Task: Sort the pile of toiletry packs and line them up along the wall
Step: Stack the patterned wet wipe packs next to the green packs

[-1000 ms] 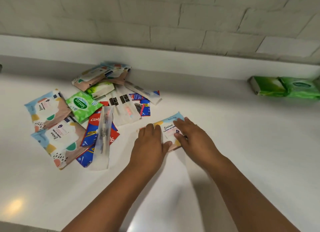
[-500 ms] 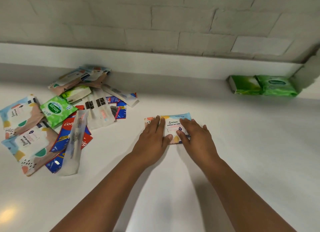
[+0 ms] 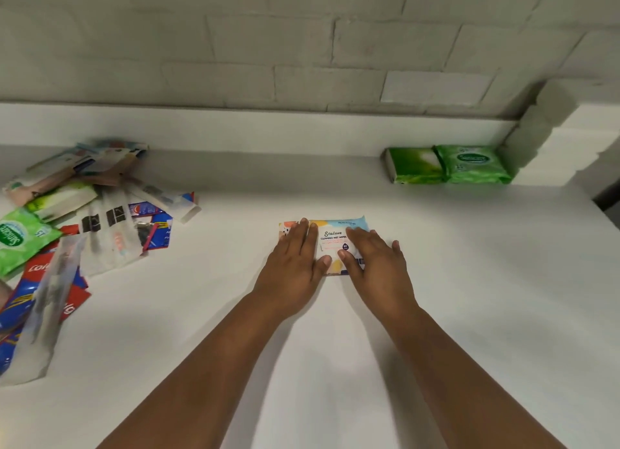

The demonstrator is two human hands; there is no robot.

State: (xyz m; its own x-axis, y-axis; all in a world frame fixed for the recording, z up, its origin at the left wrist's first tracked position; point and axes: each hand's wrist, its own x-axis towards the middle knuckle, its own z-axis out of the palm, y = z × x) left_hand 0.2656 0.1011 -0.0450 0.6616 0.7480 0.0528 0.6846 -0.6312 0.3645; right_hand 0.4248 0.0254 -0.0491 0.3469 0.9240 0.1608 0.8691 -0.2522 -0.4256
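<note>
A pack of wet wipes (image 3: 335, 244) lies flat near the middle of the white worktop (image 3: 469, 297), and both hands rest on it with straight fingers. The left hand (image 3: 293, 264) covers the pack's left part, its fingertips reaching the far edge; the right hand (image 3: 375, 267) lies over the right part, thumb on the label. Neither grip curls round the pack: the fingers are spread flat and pressing down on it. Bare worktop lies between the pack's far edge and the low white ledge (image 3: 268, 129) at the foot of the brick wall (image 3: 302, 45). To the right, two green packs (image 3: 449, 165) stand side by side, touching each other, against that ledge and close to the corner. The stretch of ledge between them and the pile is open. At the left edge of the view the pile (image 3: 77, 220) of mixed packs sprawls loosely, overlapping, well apart from the hands, its far side reaching up to the ledge.
</note>
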